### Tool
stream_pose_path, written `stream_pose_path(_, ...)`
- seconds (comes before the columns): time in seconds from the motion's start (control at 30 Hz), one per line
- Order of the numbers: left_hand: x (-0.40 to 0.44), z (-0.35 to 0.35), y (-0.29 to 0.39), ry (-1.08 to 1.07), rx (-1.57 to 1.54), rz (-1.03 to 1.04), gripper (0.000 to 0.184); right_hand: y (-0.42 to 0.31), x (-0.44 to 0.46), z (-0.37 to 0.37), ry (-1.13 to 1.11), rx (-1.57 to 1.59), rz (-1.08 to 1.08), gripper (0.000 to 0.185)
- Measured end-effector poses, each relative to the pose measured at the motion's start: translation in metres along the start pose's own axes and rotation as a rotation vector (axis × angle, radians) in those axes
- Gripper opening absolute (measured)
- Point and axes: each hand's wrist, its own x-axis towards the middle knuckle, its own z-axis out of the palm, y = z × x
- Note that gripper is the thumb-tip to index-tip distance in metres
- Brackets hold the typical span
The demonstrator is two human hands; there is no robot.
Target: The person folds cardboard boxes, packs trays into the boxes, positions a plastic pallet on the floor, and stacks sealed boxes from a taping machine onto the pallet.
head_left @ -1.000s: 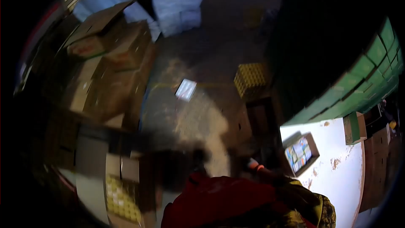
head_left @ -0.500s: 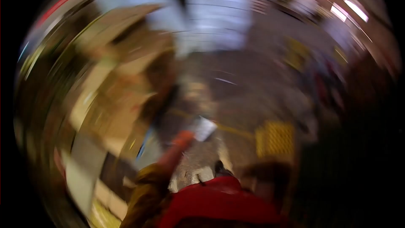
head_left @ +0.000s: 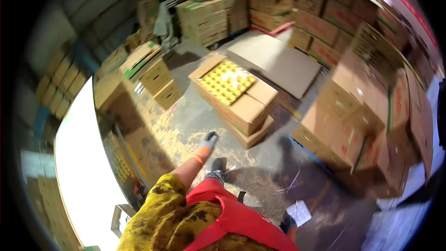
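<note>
My left hand (head_left: 207,143), in a grey glove with an orange cuff, reaches forward over the floor. Its fingers are stretched out, with nothing visible in them. Ahead of it stands a cardboard carton (head_left: 244,114) with a yellow egg tray (head_left: 226,82) on top; hand and carton look apart. Low on the right, my right hand (head_left: 286,223) in a dark glove is at the edge of a white dimpled tray (head_left: 299,212) and appears to grip it. Much of that hand is hidden by the tray and the red apron (head_left: 251,223).
Stacked cartons (head_left: 332,125) rise on the right, with more carton stacks (head_left: 206,19) at the back. A large flat board (head_left: 276,60) lies behind the middle carton. A bright white panel (head_left: 81,167) stands left. Straw-like litter (head_left: 162,130) covers part of the floor.
My view has swung left, so the cartons once on the left now stand on the right. The earlier frame is blurred; a white item showed beside my left hand there.
</note>
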Motion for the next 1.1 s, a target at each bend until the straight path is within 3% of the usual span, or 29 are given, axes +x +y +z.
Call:
stream_pose_path(0.03, 0.019, -0.048, -0.028, 0.11, 0.006, -0.067, 0.035, -0.02, 0.03, 0.027, -0.103, -0.03, -0.005, 0.02)
stream_pose_path(0.07, 0.029, -0.087, -0.057, 0.227, -0.147, -0.158, 0.033, -0.077, 0.008, 0.133, 0.097, -0.139, -0.065, 0.024)
stream_pose_path(0.1, 0.026, -0.124, -0.05, 0.268, -0.327, -0.269, 0.031, -0.099, 0.03, 0.186, 0.03, -0.253, -0.129, 0.02)
stream_pose_path(0.17, 0.042, -0.184, -0.113, 0.431, -0.479, -0.411, 0.023, -0.143, 0.051, 0.327, -0.055, -0.387, -0.193, 0.029)
stream_pose_path(0.2, 0.048, -0.212, -0.131, 0.451, -0.475, -0.601, 0.021, -0.15, 0.077, 0.384, -0.144, -0.425, -0.222, 0.03)
stream_pose_path(0.23, 0.048, -0.236, -0.13, 0.497, -0.531, -0.613, 0.024, -0.149, 0.101, 0.432, -0.229, -0.467, -0.235, 0.031)
stream_pose_path(0.27, 0.055, -0.258, -0.142, 0.541, -0.551, -0.606, 0.026, -0.142, 0.141, 0.476, -0.503, -0.475, -0.342, 0.03)
stream_pose_path(0.33, 0.067, -0.3, -0.142, 0.641, -0.516, -0.567, 0.033, -0.139, 0.167, 0.597, -0.638, -0.471, -0.228, 0.029)
stream_pose_path(0.37, 0.077, -0.316, -0.135, 0.761, -0.53, -0.511, 0.036, -0.131, 0.173, 0.668, -0.481, -0.471, -0.028, 0.028)
stream_pose_path(0.5, 0.106, -0.391, -0.145, 0.864, -0.488, -0.441, 0.043, -0.104, 0.197, 0.89, -0.83, -0.672, -0.211, 0.035)
stream_pose_path(0.6, 0.135, -0.436, -0.123, 0.977, -0.502, -0.414, 0.046, -0.085, 0.22, 1.021, -0.895, -0.658, -0.084, 0.037)
stream_pose_path(0.73, 0.192, -0.484, -0.108, 1.051, -0.442, -0.475, 0.052, -0.064, 0.251, 1.18, -0.937, -0.802, -0.278, 0.04)
stream_pose_path(0.83, 0.28, -0.518, -0.112, 1.096, -0.363, -0.387, 0.054, -0.05, 0.305, 1.304, -1.058, -0.785, -0.48, 0.047)
stream_pose_path(0.87, 0.316, -0.536, -0.126, 1.055, -0.394, -0.369, 0.064, -0.049, 0.319, 1.349, -1.096, -0.746, -0.589, 0.05)
stream_pose_path(0.9, 0.358, -0.552, -0.126, 1.043, -0.309, -0.354, 0.065, -0.038, 0.349, 1.403, -1.136, -0.418, -0.154, 0.056)
stream_pose_path(0.97, 0.448, -0.585, -0.125, 0.996, -0.111, -0.313, 0.067, 0.01, 0.471, 1.493, -1.182, -0.748, -0.614, 0.076)
stream_pose_path(1.0, 0.493, -0.601, -0.104, 0.98, -0.097, -0.295, 0.069, 0.015, 0.484, 1.524, -1.189, -0.768, -0.636, 0.082)
stream_pose_path(1.1, 0.613, -0.655, -0.151, 1.008, 0.206, -0.268, 0.074, 0.004, 0.467, 1.588, -1.141, -0.952, -0.646, 0.093)
